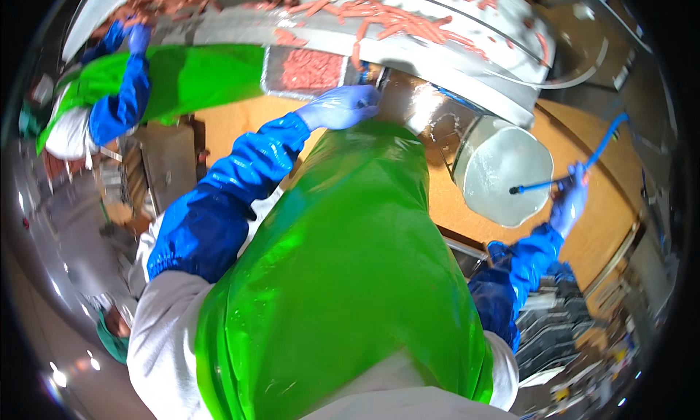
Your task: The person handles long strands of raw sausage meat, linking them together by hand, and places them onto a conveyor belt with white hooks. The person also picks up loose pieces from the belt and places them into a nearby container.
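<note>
My right hand [570, 205], in a thin violet-blue glove, is closed round a blue hose [607, 144] with a dark nozzle. The nozzle end points left over a white bucket [477, 179] that holds pale, clear-looking liquid. My left hand [339, 108], gloved the same way, is at the front of the steel worktable with its fingers curled in. Whatever those fingers grip is hidden. Just left of it stands a metal tray [270, 76] full of small pink sausages [312, 68]. I cannot see water leaving the nozzle.
Pink sausage links [386, 15] lie scattered along the wet steel worktable [430, 59]. At the left a co-worker in a green apron [208, 66] has both gloved hands [138, 37] at a sausage heap. The floor [467, 212] is orange-tan. Dark stacked items [550, 321] stand at lower right.
</note>
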A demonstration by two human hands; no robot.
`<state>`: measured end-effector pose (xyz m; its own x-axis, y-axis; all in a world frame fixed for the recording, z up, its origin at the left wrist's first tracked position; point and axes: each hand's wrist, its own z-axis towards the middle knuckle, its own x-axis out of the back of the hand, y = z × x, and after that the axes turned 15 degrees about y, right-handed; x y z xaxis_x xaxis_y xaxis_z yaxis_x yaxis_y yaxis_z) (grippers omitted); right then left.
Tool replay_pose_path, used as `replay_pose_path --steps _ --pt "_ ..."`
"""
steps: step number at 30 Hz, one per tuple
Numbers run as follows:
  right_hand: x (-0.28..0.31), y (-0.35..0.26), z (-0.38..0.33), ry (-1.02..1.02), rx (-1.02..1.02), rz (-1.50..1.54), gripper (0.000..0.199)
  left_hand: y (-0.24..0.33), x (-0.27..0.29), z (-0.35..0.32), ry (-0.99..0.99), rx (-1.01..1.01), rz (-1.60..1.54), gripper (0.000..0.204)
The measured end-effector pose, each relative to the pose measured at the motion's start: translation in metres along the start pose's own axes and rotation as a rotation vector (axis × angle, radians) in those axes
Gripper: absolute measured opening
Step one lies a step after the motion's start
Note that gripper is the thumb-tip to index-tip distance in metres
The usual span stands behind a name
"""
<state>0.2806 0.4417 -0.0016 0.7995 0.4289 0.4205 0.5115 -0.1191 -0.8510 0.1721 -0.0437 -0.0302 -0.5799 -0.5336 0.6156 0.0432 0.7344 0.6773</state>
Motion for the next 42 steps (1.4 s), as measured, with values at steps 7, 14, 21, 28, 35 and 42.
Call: replay_pose_path --steps 7,14,21,28,35,42 --pt "-0.028 0.129 0.125 -0.038 0.305 -0.196 0.028 -0.032 -0.015 0.001 0.01 -0.04 0.086 0.031" --pt "-0.092 0.118 -0.006 -0.12 -0.129 0.151 0.032 -0.087 -0.018 -0.029 0.245 -0.028 -0.029 0.032" --pt "-0.255 0.067 -0.239 -1.156 -0.312 -0.085 0.019 -0.088 0.032 -0.003 0.633 -0.718 0.176 0.053" --pt "-0.38 0.016 -0.363 -1.437 0.15 -0.57 0.026 -0.171 0.119 -0.002 0.294 -0.368 0.415 0.037" --pt "-0.463 0.013 -0.413 -1.627 0.726 -0.59 0.04 -0.238 0.176 -0.017 0.217 -0.279 0.293 0.033" --pt "-0.514 0.001 -0.442 -1.619 0.541 -0.472 0.039 -0.276 0.224 -0.023 0.417 -0.205 0.168 0.035"
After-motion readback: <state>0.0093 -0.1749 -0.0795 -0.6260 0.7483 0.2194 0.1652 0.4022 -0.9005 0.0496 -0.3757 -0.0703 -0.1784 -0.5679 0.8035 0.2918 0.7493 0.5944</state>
